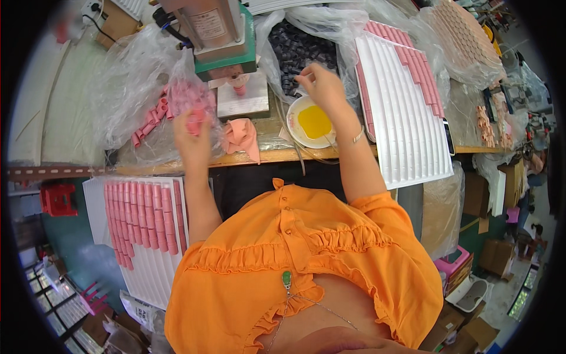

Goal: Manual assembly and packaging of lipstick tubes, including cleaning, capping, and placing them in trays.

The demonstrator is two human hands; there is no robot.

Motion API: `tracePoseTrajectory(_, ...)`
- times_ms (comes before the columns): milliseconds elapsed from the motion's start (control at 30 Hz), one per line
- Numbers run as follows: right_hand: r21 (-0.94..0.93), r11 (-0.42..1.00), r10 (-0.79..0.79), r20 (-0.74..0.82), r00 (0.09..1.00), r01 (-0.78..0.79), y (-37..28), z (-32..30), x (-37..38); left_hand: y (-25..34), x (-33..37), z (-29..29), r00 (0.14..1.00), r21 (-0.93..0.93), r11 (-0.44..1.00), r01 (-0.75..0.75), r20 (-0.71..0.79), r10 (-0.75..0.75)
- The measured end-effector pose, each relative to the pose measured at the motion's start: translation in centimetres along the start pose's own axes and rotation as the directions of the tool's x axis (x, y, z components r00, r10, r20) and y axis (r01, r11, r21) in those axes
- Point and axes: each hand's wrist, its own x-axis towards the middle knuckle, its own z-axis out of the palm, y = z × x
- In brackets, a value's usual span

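Observation:
My left hand [193, 138], somewhat blurred, is closed around a pink plastic tube [196, 120] beside an open clear bag of similar pink tubes [156, 115]. My right hand [323, 88] hovers at the edge of a bag of small black plastic rings [298, 50], above a white bowl [291, 125] of yellow liquid [314, 122]. Its thumb and fingertips are pinched together; what they hold, if anything, is too small to make out. Between my hands stands a green and grey press [227, 56]. A pink piece [240, 89] sits under its ram, over a metal block [244, 105].
A crumpled peach cloth [240, 135] lies at the bench's wooden front edge [277, 155]. At right, a white ridged tray [407, 141] holds rows of pink tubes. Another such tray [150, 268] is at lower left, below the bench. Stacked tubes [463, 38] stand far right.

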Motion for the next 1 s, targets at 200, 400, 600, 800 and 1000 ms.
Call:
tracePoseTrajectory(200,-0.377,0.924,0.052,0.291,0.955,0.065,3.1,3.2,6.4,-6.4,-0.3,-2.9,0.958,0.340,0.902,0.266,0.008,-0.286)
tracePoseTrajectory(400,-0.340,0.937,0.008,0.259,0.966,0.083,3.1,3.0,6.4,-6.2,-1.3,-2.7,0.949,0.408,0.877,0.254,0.069,-0.307)
tracePoseTrajectory(600,-0.431,0.901,0.042,0.213,0.976,0.056,3.3,2.7,6.5,-2.8,-1.7,-4.0,0.934,-0.374,0.883,0.283,-0.104,-0.343)
tracePoseTrajectory(800,-0.500,0.854,-0.007,0.267,0.964,0.145,5.0,2.3,6.4,0.5,-3.6,-2.2,0.891,-0.862,0.317,0.395,0.274,-0.362)
tracePoseTrajectory(1000,-0.491,0.866,-0.007,0.180,0.984,0.096,5.7,-0.2,5.7,4.9,-3.7,-0.3,0.803,-0.777,0.221,0.590,0.537,-0.258)
